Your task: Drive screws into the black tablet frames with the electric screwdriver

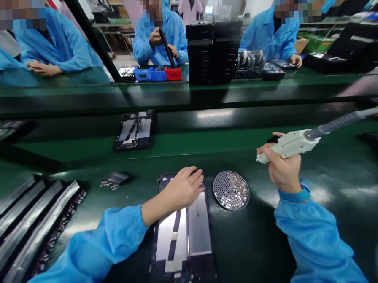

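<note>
An opened tablet (198, 232) with its silver batteries and circuit boards exposed lies on the green bench in front of me. Across its upper end rests my left hand (186, 187), fingers slightly bent and apart, hiding part of the board. My right hand (283, 168) is wrapped round a pale electric screwdriver (292, 144), held above the bench with its nose pointing left and a grey cable running off to the right. Between the hands sits a round perforated screw tray (231, 191) with many small shiny pieces on its right side.
Long strips of stacked parts (32, 234) lie at the left, with a small part (115, 179) beyond them. Another opened tablet (135, 129) lies on the conveyor. Co-workers in blue smocks sit opposite, near black stacked trays (214, 51) and red and blue bins (158, 74).
</note>
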{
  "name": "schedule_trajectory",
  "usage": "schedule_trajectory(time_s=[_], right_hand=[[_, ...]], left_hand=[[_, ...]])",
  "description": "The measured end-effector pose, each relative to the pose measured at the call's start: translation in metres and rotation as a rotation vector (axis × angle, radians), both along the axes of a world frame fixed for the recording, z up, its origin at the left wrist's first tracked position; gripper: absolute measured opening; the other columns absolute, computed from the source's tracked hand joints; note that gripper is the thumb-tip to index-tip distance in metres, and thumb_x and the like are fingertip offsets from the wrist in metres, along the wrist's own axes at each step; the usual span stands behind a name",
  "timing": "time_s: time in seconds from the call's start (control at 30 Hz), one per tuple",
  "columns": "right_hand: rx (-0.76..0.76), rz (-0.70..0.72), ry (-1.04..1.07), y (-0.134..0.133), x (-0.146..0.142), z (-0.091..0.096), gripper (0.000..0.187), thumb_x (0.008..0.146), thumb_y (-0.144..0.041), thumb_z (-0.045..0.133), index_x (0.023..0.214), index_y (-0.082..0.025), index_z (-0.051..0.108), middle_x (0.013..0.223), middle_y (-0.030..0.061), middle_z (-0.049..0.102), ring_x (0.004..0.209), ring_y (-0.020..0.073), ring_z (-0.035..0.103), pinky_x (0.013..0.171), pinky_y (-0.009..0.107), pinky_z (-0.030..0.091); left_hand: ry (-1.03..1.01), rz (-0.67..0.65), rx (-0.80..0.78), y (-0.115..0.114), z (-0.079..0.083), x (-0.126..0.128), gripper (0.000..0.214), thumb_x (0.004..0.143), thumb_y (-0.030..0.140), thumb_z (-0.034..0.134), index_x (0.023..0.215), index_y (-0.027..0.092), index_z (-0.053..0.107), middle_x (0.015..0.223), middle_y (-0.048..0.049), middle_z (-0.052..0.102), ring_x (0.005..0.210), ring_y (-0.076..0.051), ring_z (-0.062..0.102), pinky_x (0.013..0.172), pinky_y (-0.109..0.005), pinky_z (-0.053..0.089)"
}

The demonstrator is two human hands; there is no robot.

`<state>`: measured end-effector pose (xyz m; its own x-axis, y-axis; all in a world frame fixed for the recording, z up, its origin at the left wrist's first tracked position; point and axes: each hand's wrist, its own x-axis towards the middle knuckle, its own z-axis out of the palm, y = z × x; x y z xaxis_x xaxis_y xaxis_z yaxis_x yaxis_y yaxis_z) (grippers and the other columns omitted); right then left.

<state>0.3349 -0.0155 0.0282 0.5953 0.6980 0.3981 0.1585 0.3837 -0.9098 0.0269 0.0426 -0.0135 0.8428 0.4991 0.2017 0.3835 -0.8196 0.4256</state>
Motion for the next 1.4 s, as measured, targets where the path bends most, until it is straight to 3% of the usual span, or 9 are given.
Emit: schedule_trajectory(time_s=[0.07, 0.13, 0.27, 0.37, 0.5, 0.6, 0.73, 1.0, 1.4], right_hand=[[0.003, -0.009, -0.024, -0.001, 0.003, 0.000, 0.044, 0.074, -0.038, 0.080, 0.111, -0.021, 0.063, 0.078, 0.0005, 0.066, 0.073, 0.0224, 0.067, 0.076, 0.042, 0.056], [-0.015, -0.059, -0.056, -0.001, 0.006, 0.002, 0.039, 0.075, -0.042, 0.078, 0.105, -0.021, 0.066, 0.087, 0.0033, 0.067, 0.085, 0.0244, 0.069, 0.087, 0.046, 0.056], [-0.086, -0.082, -0.022, -0.006, 0.002, 0.011, 0.039, 0.070, -0.040, 0.080, 0.100, -0.019, 0.066, 0.092, 0.0036, 0.067, 0.084, 0.0232, 0.068, 0.088, 0.046, 0.055], [-0.067, 0.024, 0.022, -0.017, -0.015, 0.023, 0.035, 0.070, -0.036, 0.078, 0.097, -0.018, 0.064, 0.074, 0.0001, 0.063, 0.071, 0.0206, 0.064, 0.079, 0.043, 0.055], [-0.024, 0.237, 0.015, -0.032, -0.058, 0.033, 0.027, 0.079, -0.025, 0.076, 0.103, -0.022, 0.064, 0.062, -0.0046, 0.059, 0.059, 0.0154, 0.058, 0.075, 0.039, 0.054], [-0.001, 0.395, 0.015, -0.035, -0.090, 0.027, 0.019, 0.086, -0.016, 0.070, 0.103, -0.024, 0.066, 0.063, -0.0046, 0.060, 0.058, 0.0144, 0.058, 0.073, 0.038, 0.055], [-0.082, 0.494, 0.021, -0.034, -0.109, 0.009, 0.020, 0.090, -0.012, 0.065, 0.106, -0.024, 0.067, 0.067, -0.0030, 0.062, 0.061, 0.0160, 0.061, 0.067, 0.036, 0.053], [-0.126, 0.473, 0.074, -0.035, -0.111, 0.005, 0.016, 0.088, -0.016, 0.066, 0.101, -0.023, 0.065, 0.063, -0.0034, 0.060, 0.056, 0.0168, 0.058, 0.062, 0.035, 0.050], [-0.201, 0.455, 0.051, -0.035, -0.110, -0.009, 0.015, 0.090, -0.018, 0.070, 0.103, -0.022, 0.065, 0.067, -0.0033, 0.061, 0.060, 0.0167, 0.061, 0.061, 0.034, 0.051]], left_hand=[[0.114, -0.009, 0.117, -0.008, 0.002, -0.002, 0.045, 0.101, 0.033, 0.054, 0.134, 0.004, 0.063, 0.146, -0.0237, 0.057, 0.136, -0.040, 0.053, 0.112, -0.060, 0.042], [0.248, -0.010, 0.230, -0.009, 0.006, -0.003, 0.049, 0.103, 0.035, 0.049, 0.142, 0.007, 0.057, 0.152, -0.0201, 0.052, 0.138, -0.042, 0.051, 0.110, -0.063, 0.042], [0.340, -0.030, 0.238, -0.002, 0.014, -0.008, 0.051, 0.103, 0.042, 0.048, 0.148, 0.017, 0.054, 0.156, -0.0127, 0.048, 0.129, -0.042, 0.058, 0.100, -0.061, 0.049], [0.332, -0.040, 0.286, -0.016, 0.015, -0.013, 0.051, 0.103, 0.043, 0.049, 0.148, 0.018, 0.054, 0.157, -0.0125, 0.048, 0.124, -0.043, 0.060, 0.097, -0.058, 0.051], [0.241, -0.005, 0.353, -0.054, 0.008, -0.020, 0.051, 0.100, 0.046, 0.057, 0.140, 0.015, 0.062, 0.150, -0.0197, 0.054, 0.115, -0.040, 0.067, 0.091, -0.055, 0.055], [0.177, 0.021, 0.410, -0.070, 0.003, -0.022, 0.052, 0.096, 0.048, 0.064, 0.133, 0.011, 0.066, 0.139, -0.0257, 0.061, 0.114, -0.039, 0.068, 0.090, -0.052, 0.057], [0.139, 0.016, 0.453, -0.066, 0.002, -0.023, 0.055, 0.090, 0.048, 0.072, 0.128, 0.008, 0.068, 0.126, -0.0281, 0.068, 0.111, -0.039, 0.070, 0.088, -0.050, 0.059], [0.132, 0.039, 0.347, -0.066, 0.009, -0.022, 0.051, 0.095, 0.046, 0.065, 0.131, 0.010, 0.067, 0.126, -0.0249, 0.069, 0.111, -0.038, 0.069, 0.091, -0.052, 0.059], [0.151, 0.040, 0.322, -0.065, 0.015, -0.023, 0.049, 0.095, 0.044, 0.063, 0.130, 0.009, 0.068, 0.126, -0.0252, 0.069, 0.110, -0.039, 0.070, 0.091, -0.051, 0.059]])
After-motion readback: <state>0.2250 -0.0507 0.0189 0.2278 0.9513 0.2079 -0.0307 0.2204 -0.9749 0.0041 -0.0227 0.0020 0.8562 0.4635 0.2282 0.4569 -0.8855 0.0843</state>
